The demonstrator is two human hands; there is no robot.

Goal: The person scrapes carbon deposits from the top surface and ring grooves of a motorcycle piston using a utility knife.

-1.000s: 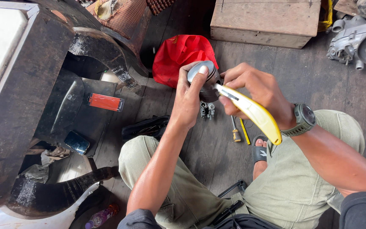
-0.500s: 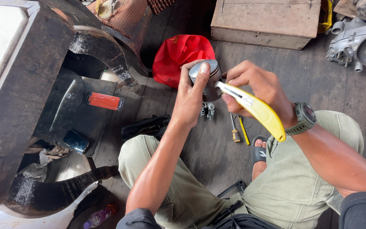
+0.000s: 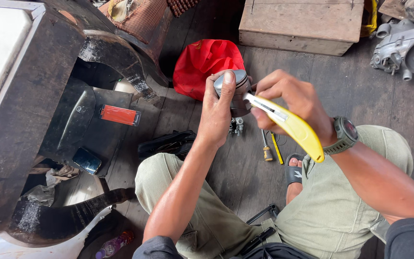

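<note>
Hardly anything has shifted since a moment ago: your left hand [image 3: 216, 117] stays wrapped around the metal piston [image 3: 235, 88], thumb on its flat top, holding it above the wooden floor [image 3: 360, 96]. Your right hand [image 3: 291, 103] grips the yellow knife [image 3: 291, 125], its tip touching the piston's side. Beyond them lies a red bag [image 3: 200, 62]; below, a small screwdriver [image 3: 265, 146] rests near your sandal [image 3: 293, 171].

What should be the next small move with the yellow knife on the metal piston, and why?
Probably a short, light drag of the blade along the piston's side. The left hand grips the piston firmly, and the right hand holds the yellow utility knife with its tip already against the piston's ringed side.
</note>
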